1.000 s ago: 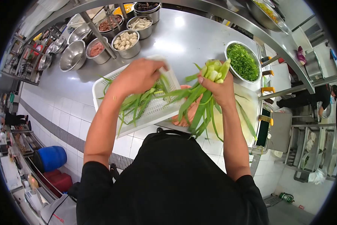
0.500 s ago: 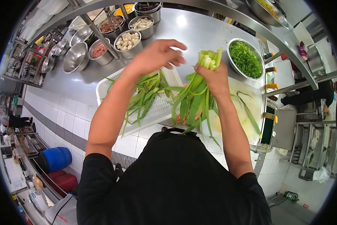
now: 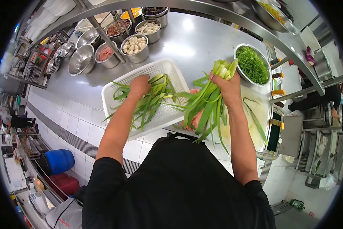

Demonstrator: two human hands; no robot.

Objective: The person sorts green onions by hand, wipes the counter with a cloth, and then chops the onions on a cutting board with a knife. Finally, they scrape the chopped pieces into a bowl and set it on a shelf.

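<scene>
My right hand (image 3: 228, 87) is wrapped around a bunch of green onions (image 3: 212, 101), pale cut stalks upward and long green leaves hanging down. Over to the left, my left hand (image 3: 141, 85) reaches down into a white perforated basket (image 3: 175, 72). Its fingers are curled into the loose green onions (image 3: 156, 95) lying there, with the fingertips hidden. Beneath the held bunch, something pinkish (image 3: 194, 119) is partly covered by leaves. A pale cutting board (image 3: 251, 124) lies under my right forearm, with a single loose leaf (image 3: 257, 121) on it.
A bowl of chopped greens (image 3: 252, 65) stands at the right. Metal pots of pale chunks (image 3: 134, 45), pink minced meat (image 3: 106, 54) and other food line the back left. A steel shelf (image 3: 202, 9) spans the far side of the steel counter (image 3: 190, 38).
My left hand has moved down and left from beside the held bunch into the basket's green onions. My right hand keeps its bunch, now slightly farther right and lower.
</scene>
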